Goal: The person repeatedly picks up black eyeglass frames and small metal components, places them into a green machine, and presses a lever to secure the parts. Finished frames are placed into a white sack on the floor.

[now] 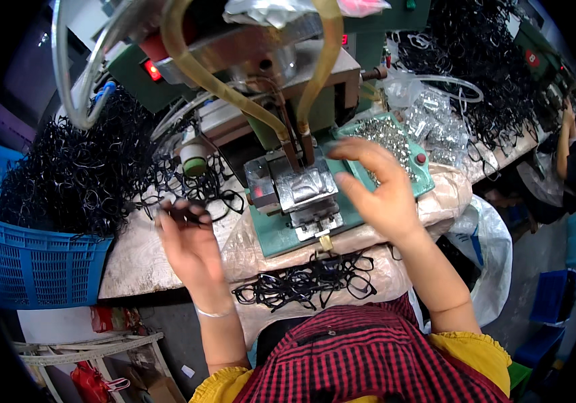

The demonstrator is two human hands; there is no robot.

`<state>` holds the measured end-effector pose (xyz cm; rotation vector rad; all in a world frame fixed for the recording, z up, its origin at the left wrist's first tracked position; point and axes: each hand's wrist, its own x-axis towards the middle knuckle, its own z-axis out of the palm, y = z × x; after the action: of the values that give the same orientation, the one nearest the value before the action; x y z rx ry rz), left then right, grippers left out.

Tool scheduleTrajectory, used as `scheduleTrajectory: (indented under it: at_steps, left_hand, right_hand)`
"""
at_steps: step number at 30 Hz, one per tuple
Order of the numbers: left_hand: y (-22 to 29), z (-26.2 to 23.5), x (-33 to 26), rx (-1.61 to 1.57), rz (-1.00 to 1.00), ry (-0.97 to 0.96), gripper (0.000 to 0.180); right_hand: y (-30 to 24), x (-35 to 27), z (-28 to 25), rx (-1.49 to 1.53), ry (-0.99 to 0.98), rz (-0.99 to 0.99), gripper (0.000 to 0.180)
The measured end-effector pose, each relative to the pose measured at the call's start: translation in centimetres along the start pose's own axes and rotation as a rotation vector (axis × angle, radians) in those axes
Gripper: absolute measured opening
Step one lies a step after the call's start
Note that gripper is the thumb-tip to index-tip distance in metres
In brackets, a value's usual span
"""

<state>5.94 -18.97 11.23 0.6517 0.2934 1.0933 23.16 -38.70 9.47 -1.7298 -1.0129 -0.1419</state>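
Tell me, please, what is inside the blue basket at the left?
The blue basket is heaped above its rim with tangled black eyeglass frames, some spilling onto the worktable. The pile covers whatever lies deeper in the basket, so the bottom cannot be seen.

The scene is evenly and fairly brightly lit from above, colours saturated; the metal block [305, 188] at the centre throws a pale glare, as do the clear bags of small metal parts [436, 121]; shadows under the hands are soft and short; the right hand [372, 185] is slightly motion-blurred; fisheye bending curves the bench edge [133, 285], and the corners fall to black vignette
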Motion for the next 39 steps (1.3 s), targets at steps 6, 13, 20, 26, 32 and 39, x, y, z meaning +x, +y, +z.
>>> scheduleTrajectory:
  at_steps: [6, 13, 20, 26, 32, 39]
  left_hand:
    - [-2.5, 2.9, -2.3, 1.056, 0.769, -1.258, 0.012]
    - [-2.8, 3.2, -1.5, 1.066, 0.799, -1.316, 0.018]
    - [-1.0, -2.0, -6.8, 1.326, 0.899, -0.853, 0.032]
    - [4.1, -1.6, 2.4, 1.56, 1.053, -0.173, 0.011]
    - [-1.4, -7.0, 15.0, 2.33, 0.49, 0.101, 0.024]
    - [-2.1, -14.9, 13.9, 2.052, 0.161, -0.001, 0.022]
  right_hand:
    - [8.7, -1.9, -1.7, -0.634, 0.136, 0.193, 0.022]
    - [9.7, -2.0, -1.7, -0.553, 0.238, 0.077, 0.012]
    - [8.3, -1.7, -1.2, -0.346, 0.38, 0.104, 0.01]
    - [7.5, -2.6, -2.0, -0.218, 0.382, 0.2, 0.014]
    - [5.6, -0.2, 0.0, -0.048, 0.325, 0.222, 0.014]
    - [8.1, -6.8, -5.0, -0.374, 0.434, 0.14, 0.014]
